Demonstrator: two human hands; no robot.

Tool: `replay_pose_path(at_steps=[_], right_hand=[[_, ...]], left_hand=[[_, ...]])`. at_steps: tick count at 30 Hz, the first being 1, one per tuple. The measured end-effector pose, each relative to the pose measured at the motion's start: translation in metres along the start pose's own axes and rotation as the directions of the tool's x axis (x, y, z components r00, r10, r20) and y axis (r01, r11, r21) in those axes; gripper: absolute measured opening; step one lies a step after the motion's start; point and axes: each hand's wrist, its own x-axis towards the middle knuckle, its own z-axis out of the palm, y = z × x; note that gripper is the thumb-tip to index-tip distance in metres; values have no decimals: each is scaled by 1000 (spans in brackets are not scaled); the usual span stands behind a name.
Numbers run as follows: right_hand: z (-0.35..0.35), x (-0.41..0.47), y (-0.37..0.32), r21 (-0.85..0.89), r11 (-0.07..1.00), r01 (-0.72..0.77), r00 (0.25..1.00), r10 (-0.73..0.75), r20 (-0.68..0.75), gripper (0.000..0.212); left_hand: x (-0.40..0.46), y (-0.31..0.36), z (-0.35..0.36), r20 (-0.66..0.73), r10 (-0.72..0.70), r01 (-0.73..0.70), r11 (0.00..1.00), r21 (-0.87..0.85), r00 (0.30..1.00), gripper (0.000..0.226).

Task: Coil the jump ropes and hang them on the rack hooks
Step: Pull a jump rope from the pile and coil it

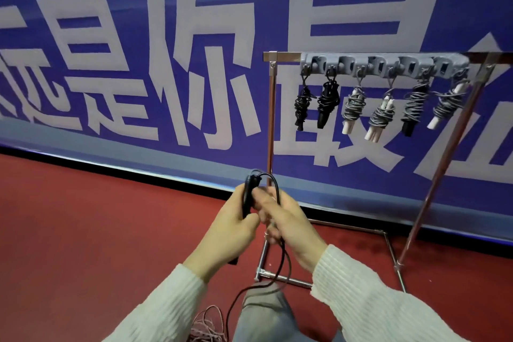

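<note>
A pinkish rope (206,325) lies tangled on the red floor. Above it, the left hand (226,226) grips upright black jump-rope handles (246,197), long axis vertical; the right hand (288,221) pinches the cord (283,261). Beyond, six coiled ropes (380,104) hang from rack hooks (385,65).

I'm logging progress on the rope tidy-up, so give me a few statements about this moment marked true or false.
1. Six coiled ropes hang on the rack. True.
2. The left hand grips black handles. True.
3. The right hand is empty. False: it holds the black rope.
4. The hanging ropes are all black. False: several are grey with white handles.
5. A pink rope lies on the floor. True.
</note>
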Motion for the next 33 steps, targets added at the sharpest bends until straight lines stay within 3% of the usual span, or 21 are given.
replay_pose_path(at_steps=[2, 6, 8, 11, 13, 16, 20, 22, 24, 26, 27, 29, 31, 33], right_hand=[[0, 0, 1, -36, 999, 5, 999, -6, -37, 24], [-6, 1, -3, 105, 994, 12, 999, -8, -36, 19], [-7, 3, -5, 95, 994, 58, 997, -53, -58, 18], [-12, 9, -12, 75, 991, 113, 989, -104, -104, 24], [-19, 11, -18, 38, 993, 110, 990, -106, -91, 28], [-31, 15, -20, 7, 997, 75, 996, -74, -53, 24], [-47, 18, -13, 27, 1000, 15, 999, -13, -50, 27], [-52, 15, -6, 84, 995, 56, 997, -51, -57, 27], [-52, 10, -2, 85, 994, 65, 997, -63, -33, 36], [-42, 5, -4, -26, 997, 69, 997, -68, 22, 44], [-34, 3, -4, -87, 994, 73, 997, -72, 21, 47], [-21, 4, 1, -210, 975, 67, 992, -87, -87, 52], [-17, 7, 5, -301, 953, 35, 972, -102, -211, 44], [-19, 11, 6, -334, 943, -10, 954, -92, -287, 39]], left_hand=[[-1, -4, 8, 38, 113, -120, 953, 277, 993, 59], [-4, -13, 14, 82, 141, -161, 927, 338, 987, 80], [-5, -18, 22, 7, 183, -180, 956, 233, 983, 67], [-6, -29, 29, -153, 125, -98, 980, 172, 980, 32], [-9, -33, 31, -121, 102, -80, 982, 169, 987, 11], [-10, -33, 31, -64, 65, -65, 998, 5, 996, 23], [-1, -17, 21, -15, -149, 137, 942, -306, 989, 30], [1, -10, 15, 66, -211, 221, 916, -334, 975, 30], [1, -11, 11, 105, -199, 221, 938, -266, 974, 32], [2, -16, 12, 68, -132, 133, 991, -4, 989, 26], [2, -20, 14, 38, -86, 74, 967, 245, 996, 23], [-1, -28, 23, -10, -5, 10, 749, 662, 1000, 32], [-3, -25, 30, -73, 57, 16, 674, 739, 996, 27], [-3, -25, 34, -112, 106, -3, 740, 672, 988, 25]])
